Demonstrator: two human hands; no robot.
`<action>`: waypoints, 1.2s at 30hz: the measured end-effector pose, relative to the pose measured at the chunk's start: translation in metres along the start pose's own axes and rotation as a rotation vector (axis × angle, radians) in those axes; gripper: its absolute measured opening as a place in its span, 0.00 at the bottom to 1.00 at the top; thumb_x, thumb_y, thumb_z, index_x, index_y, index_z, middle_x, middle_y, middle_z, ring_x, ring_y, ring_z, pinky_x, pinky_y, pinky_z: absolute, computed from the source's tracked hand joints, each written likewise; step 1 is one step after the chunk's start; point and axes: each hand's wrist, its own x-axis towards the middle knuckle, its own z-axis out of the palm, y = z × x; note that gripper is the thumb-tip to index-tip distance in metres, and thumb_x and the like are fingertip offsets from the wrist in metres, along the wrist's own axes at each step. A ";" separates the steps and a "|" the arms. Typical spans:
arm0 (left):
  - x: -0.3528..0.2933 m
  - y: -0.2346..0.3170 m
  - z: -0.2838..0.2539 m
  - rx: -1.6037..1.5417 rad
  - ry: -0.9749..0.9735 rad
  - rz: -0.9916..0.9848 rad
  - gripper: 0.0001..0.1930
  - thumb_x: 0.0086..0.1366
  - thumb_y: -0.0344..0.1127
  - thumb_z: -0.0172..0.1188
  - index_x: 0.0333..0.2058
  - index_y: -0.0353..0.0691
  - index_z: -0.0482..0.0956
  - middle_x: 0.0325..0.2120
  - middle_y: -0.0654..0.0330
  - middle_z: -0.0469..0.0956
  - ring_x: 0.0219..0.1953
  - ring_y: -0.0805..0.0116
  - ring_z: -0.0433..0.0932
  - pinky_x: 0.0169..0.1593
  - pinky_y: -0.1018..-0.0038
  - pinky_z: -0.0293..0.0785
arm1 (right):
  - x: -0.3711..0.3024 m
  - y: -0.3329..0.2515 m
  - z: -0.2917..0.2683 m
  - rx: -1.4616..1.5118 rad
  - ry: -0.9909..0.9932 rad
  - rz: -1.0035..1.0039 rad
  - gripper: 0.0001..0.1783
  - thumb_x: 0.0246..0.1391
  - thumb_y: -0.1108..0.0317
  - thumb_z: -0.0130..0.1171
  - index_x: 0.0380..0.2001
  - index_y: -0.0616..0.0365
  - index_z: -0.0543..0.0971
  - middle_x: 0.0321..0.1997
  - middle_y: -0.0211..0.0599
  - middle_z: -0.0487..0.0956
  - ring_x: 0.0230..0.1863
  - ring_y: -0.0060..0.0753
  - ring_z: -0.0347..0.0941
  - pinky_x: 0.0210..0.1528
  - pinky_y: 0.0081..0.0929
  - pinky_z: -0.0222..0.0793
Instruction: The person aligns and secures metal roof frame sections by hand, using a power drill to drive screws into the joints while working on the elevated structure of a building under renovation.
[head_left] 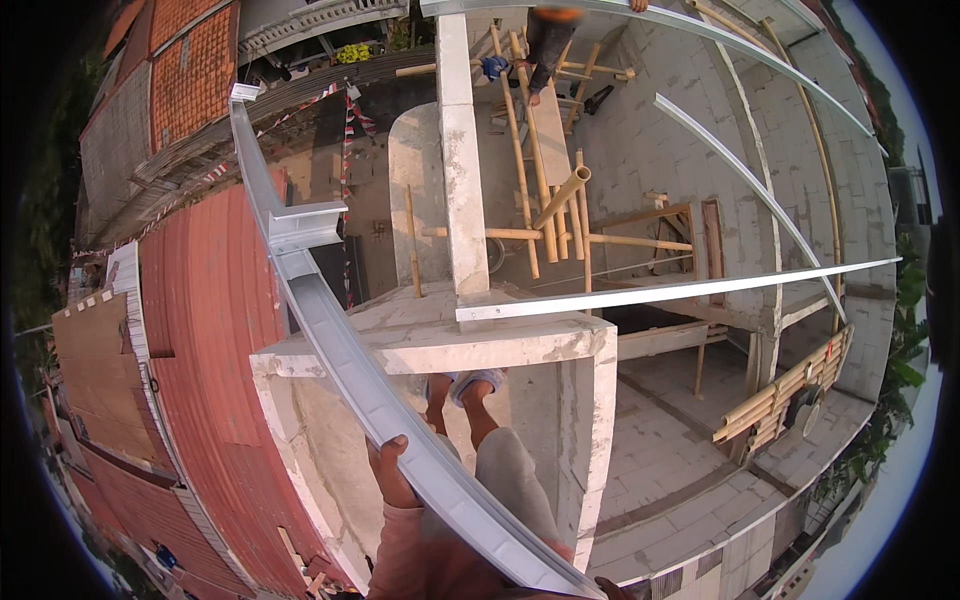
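A long silvery metal channel point(345, 345) runs from the lower edge up to the far left, bowed by the lens. My left hand point(392, 472) is closed on its left edge, thumb on top. At the lower edge, only a dark bit of my right hand point(612, 588) shows, against the channel's near end; the rest is cut off. A short metal cross-piece point(305, 228) sticks out to the right from the channel's upper half. The channel passes over a pale concrete beam point(480, 350). My sandalled feet point(475, 388) are below, within the concrete frame.
A metal bar point(670, 292) lies from the beam's corner to the right. Another metal bar point(760, 190) slants beyond it. Bamboo scaffolding point(540, 200) stands below, where a co-worker point(550, 45) holds on. Bundled bamboo point(785, 390) is at right, red metal roofing point(210, 330) at left.
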 end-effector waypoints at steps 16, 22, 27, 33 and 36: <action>-0.020 -0.026 0.016 0.191 -0.035 0.199 0.31 0.51 0.29 0.61 0.56 0.33 0.66 0.41 0.52 0.76 0.42 0.59 0.78 0.50 0.67 0.77 | 0.015 0.062 0.077 -0.235 0.585 0.206 0.49 0.51 0.43 0.70 0.72 0.48 0.63 0.69 0.56 0.67 0.67 0.62 0.65 0.68 0.50 0.62; 0.005 -0.025 0.041 0.193 -0.207 0.152 0.31 0.51 0.25 0.62 0.56 0.34 0.65 0.41 0.54 0.76 0.41 0.60 0.80 0.50 0.67 0.77 | 0.016 0.075 0.116 -0.190 0.689 0.249 0.50 0.47 0.44 0.72 0.72 0.45 0.64 0.67 0.55 0.69 0.65 0.64 0.67 0.65 0.52 0.66; 0.008 -0.017 0.067 0.269 -0.244 0.035 0.37 0.50 0.27 0.64 0.61 0.35 0.62 0.44 0.55 0.71 0.46 0.61 0.75 0.52 0.67 0.74 | 0.010 0.086 0.184 -0.122 0.717 0.289 0.51 0.45 0.45 0.74 0.71 0.42 0.65 0.66 0.54 0.71 0.62 0.66 0.69 0.62 0.54 0.68; -0.001 -0.005 0.083 0.303 -0.213 -0.105 0.29 0.53 0.27 0.61 0.56 0.35 0.66 0.44 0.55 0.72 0.44 0.63 0.75 0.49 0.70 0.74 | 0.022 0.081 0.271 0.089 0.735 0.259 0.52 0.41 0.46 0.76 0.71 0.40 0.66 0.63 0.56 0.73 0.61 0.66 0.71 0.61 0.56 0.69; 0.009 -0.022 0.063 0.467 -0.201 -0.039 0.23 0.54 0.30 0.63 0.50 0.34 0.73 0.40 0.56 0.75 0.43 0.64 0.75 0.45 0.68 0.74 | 0.031 0.077 0.304 0.058 0.818 0.190 0.51 0.40 0.46 0.76 0.69 0.39 0.68 0.56 0.52 0.77 0.54 0.62 0.76 0.55 0.56 0.72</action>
